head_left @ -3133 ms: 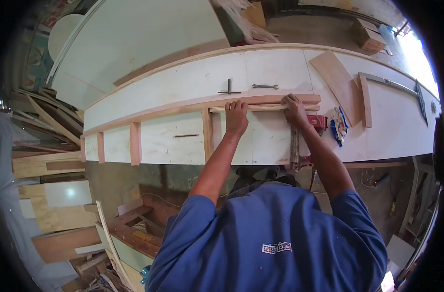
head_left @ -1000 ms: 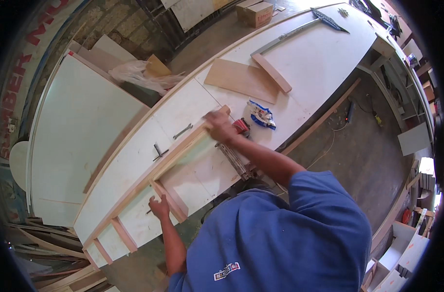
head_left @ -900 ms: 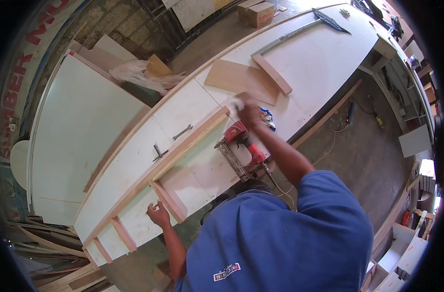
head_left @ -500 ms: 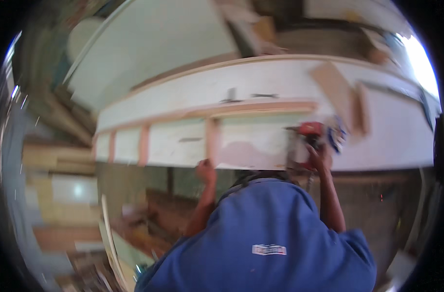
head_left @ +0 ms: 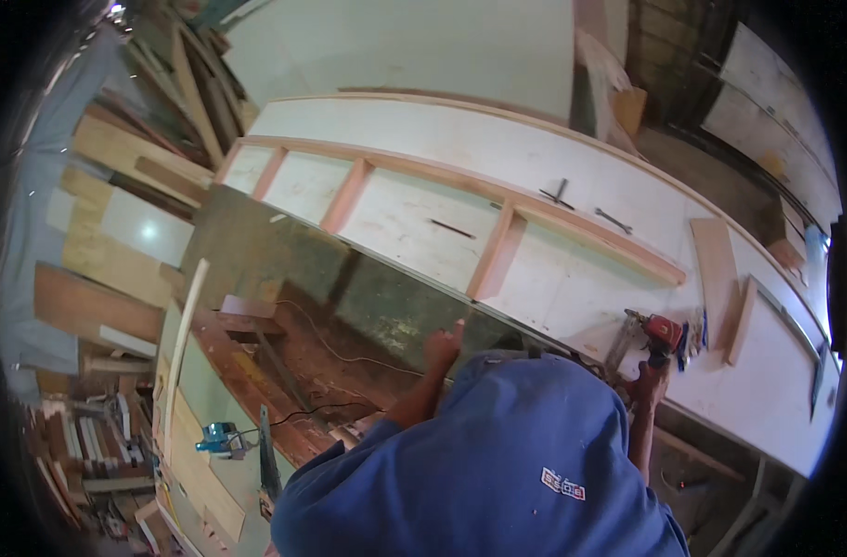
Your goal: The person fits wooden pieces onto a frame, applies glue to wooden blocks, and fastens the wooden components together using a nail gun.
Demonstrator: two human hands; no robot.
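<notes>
A wooden frame (head_left: 493, 249) partly made up; our right hand (head_left: 653, 379) grasps a nail gun (head_left: 663, 331).
From the left, we see crosspieces (head_left: 346, 197) standing against the frame's long rail (head_left: 604, 238) on the white surface (head_left: 776, 390); that stretch looks assembled, though we cannot tell whether every joint is fastened. Our left hand (head_left: 442, 350) is away from the wood, beyond the near edge, a finger out and nothing visible in it. Further right, the rail runs to a free end without a crosspiece, so that portion seems unfinished. The nail gun is near that end, beside a blue-and-white packet (head_left: 697, 334).
</notes>
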